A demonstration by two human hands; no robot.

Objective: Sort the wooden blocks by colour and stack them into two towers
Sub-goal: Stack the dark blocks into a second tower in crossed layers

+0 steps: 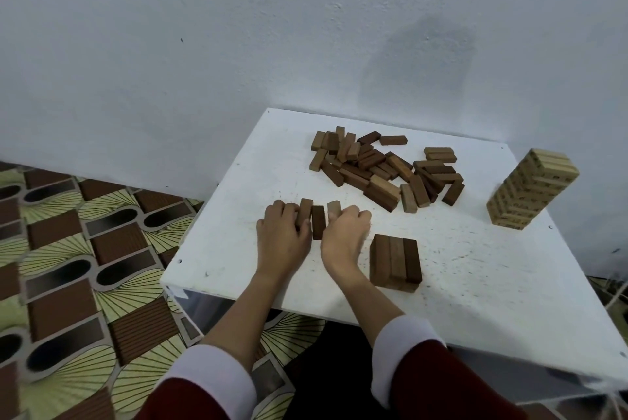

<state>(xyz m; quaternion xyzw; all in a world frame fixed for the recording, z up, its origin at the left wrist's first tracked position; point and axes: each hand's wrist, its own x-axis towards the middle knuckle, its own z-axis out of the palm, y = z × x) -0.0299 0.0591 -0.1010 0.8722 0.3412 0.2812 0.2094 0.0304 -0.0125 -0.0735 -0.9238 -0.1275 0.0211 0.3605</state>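
Nearest the table (238, 270) edge, a short dark stack (396, 261) has been started: three dark blocks laid side by side over a lower layer, so the layers cross and hold. Just left of it, a few blocks (317, 220) are gathered between both hands. The left hand (283, 236) is curled over the left end of this row, gripping a block; the right hand (343, 237) is curled against the right end, with a paler block showing above its fingers. The row appears to be squared up as one layer before transfer. Farther back, the unsorted pile (380, 169) of mixed dark and light blocks is spread loosely. At the far right, a tall pale tower (530, 193) stands well apart, presumably to avoid knocks
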